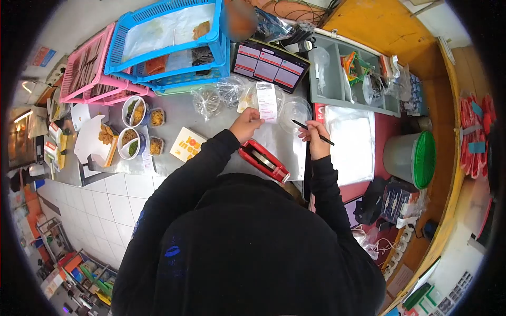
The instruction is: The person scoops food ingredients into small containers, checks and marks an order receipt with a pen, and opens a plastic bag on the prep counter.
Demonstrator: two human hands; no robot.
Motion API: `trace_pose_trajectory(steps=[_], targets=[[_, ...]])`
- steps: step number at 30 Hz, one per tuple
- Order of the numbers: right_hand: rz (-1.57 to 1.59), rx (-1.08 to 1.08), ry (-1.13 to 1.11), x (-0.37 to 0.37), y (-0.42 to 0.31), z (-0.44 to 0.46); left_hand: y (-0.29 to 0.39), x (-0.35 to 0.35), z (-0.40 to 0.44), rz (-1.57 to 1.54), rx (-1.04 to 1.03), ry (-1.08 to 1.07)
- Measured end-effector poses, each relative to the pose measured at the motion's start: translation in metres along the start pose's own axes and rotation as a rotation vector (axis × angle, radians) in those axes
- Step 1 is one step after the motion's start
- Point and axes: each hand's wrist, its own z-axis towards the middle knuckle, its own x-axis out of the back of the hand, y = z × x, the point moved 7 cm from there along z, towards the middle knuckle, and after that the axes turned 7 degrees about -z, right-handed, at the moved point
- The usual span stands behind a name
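Observation:
The fingers of my left hand (pixel 245 125) pinch the lower left edge of a printed paper receipt (pixel 266 101), which is white at the top and pinkish below. Between the fingers of my right hand (pixel 316 139) is a slim black pen (pixel 311 131), its tip pointing up and left. Clear round plastic lids or bowls (pixel 294 112) lie just behind the pen. Close to my body, below both hands, rests a red tool with a metal strip (pixel 263 160) that looks like a stapler.
Left of my forearm are a printed card or box (pixel 186 145), two food bowls (pixel 135 111), small tubs (pixel 156 146) and an open box of fried food (pixel 107 139). A tablet (pixel 270 64) stands behind, between blue baskets (pixel 163 42) and a grey divided tray (pixel 332 68). White plastic sheets (pixel 349 145) lie right.

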Motion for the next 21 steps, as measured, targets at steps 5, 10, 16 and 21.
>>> trace_pose_trajectory(steps=[5,10,16,21], targets=[[-0.158,0.093,-0.18,-0.022,0.0,0.037,-0.014,0.008,0.007,-0.009,0.017,0.058],[-0.293,-0.001,-0.328,-0.047,-0.009,0.058,-0.024,0.008,0.009,-0.077,0.167,0.062],[-0.308,0.028,-0.365,-0.061,-0.006,0.079,-0.022,0.006,0.011,-0.032,0.179,0.105],[-0.484,0.238,-0.39,-0.075,-0.018,0.086,-0.012,0.003,0.009,-0.001,0.219,0.115]])
